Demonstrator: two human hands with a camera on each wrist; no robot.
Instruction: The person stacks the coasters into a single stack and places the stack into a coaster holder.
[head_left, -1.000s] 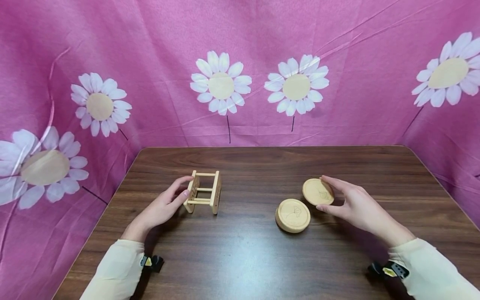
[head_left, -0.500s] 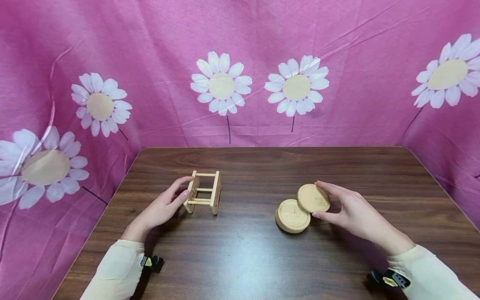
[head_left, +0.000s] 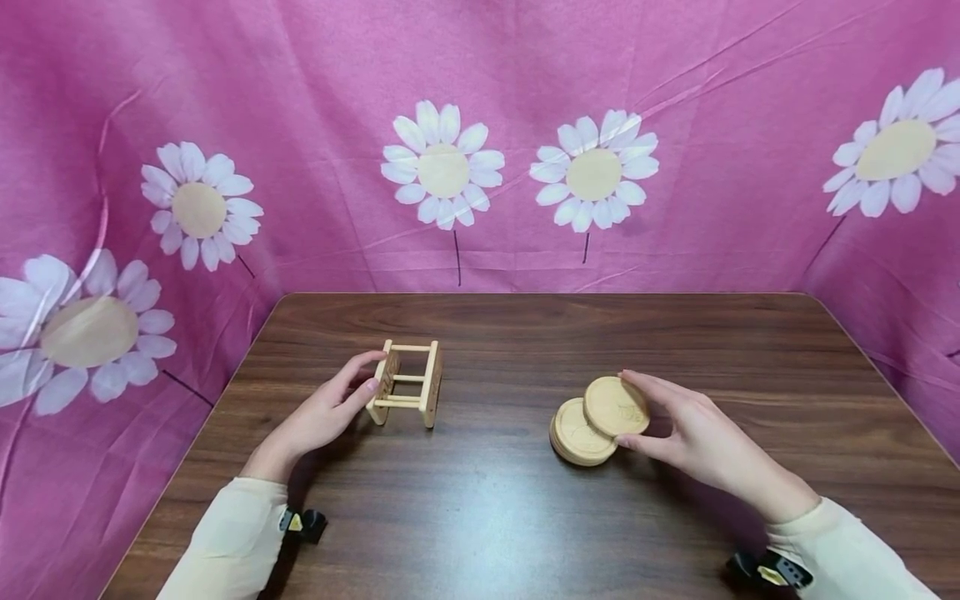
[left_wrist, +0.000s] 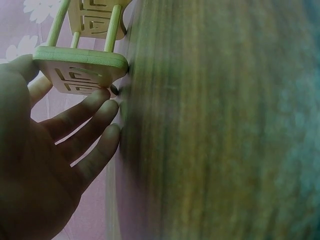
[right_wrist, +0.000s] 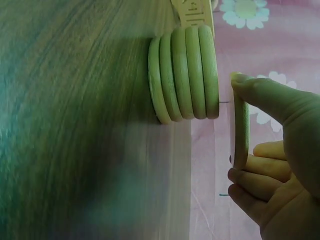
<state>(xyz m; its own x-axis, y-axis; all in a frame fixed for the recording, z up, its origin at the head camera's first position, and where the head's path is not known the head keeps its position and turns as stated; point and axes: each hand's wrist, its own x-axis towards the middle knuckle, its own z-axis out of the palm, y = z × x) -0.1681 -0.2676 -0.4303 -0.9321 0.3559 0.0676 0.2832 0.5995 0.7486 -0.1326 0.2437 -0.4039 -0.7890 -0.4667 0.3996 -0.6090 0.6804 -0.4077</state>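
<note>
On the left of the table, in the head view, my left hand (head_left: 327, 412) grips the near-left side panel of a small wooden coaster rack (head_left: 431, 385). In the left wrist view, its thumb and fingers sit at the edges of the rack's cut-out panel (left_wrist: 80, 59). My right hand (head_left: 701, 437) pinches a round wooden coaster (head_left: 613, 403) between thumb and fingers. Beneath and left of it stands a stack of several matching coasters (head_left: 576, 440). From the right wrist view, the held coaster (right_wrist: 242, 131) hovers just above the stack (right_wrist: 182, 75), with a gap between them.
Both sit on a dark wood-grain table (head_left: 480, 533). A pink cloth (head_left: 330, 125) printed with white daisies hangs behind the table and at its sides. Tabletop lies between the rack and the stack.
My right hand has carried the coaster left and toward me, so it now overlaps the stack in the head view. The left hand and the rack have stayed put.
</note>
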